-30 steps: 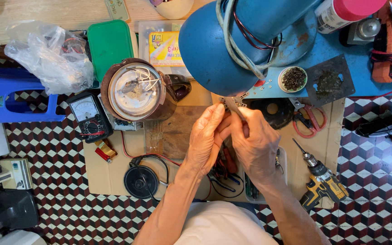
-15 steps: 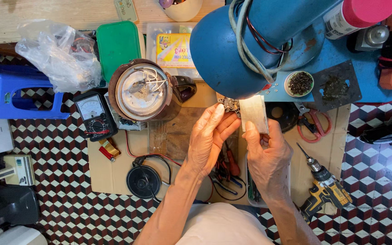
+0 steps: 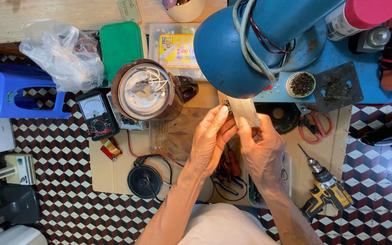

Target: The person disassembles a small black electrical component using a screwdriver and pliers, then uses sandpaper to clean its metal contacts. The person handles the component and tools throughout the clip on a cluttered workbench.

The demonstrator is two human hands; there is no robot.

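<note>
You have both hands raised over the middle of the cardboard work mat (image 3: 114, 177), just under the rim of the blue lamp shade (image 3: 241, 50). Your right hand (image 3: 263, 152) is curled shut around the near end of a flat, pale grey strip (image 3: 245, 112), thumb and forefinger pinching it so it stands tilted toward the lamp. Your left hand (image 3: 212, 140) is half open, its fingers extended and touching the strip's left edge and far end, where a small dark part sits; whether it truly grips or only steadies, you cannot tell from here.

This looks like the inspection or fitting step: the strip is held up in the light rather than resting on the mat. The next move seems to call for a firm right-hand pinch while the left fingertips work at that far end.

The opened round appliance (image 3: 144, 90) stands to the left, the multimeter (image 3: 97, 113) beyond it, the cordless drill (image 3: 325, 190) near right.
</note>
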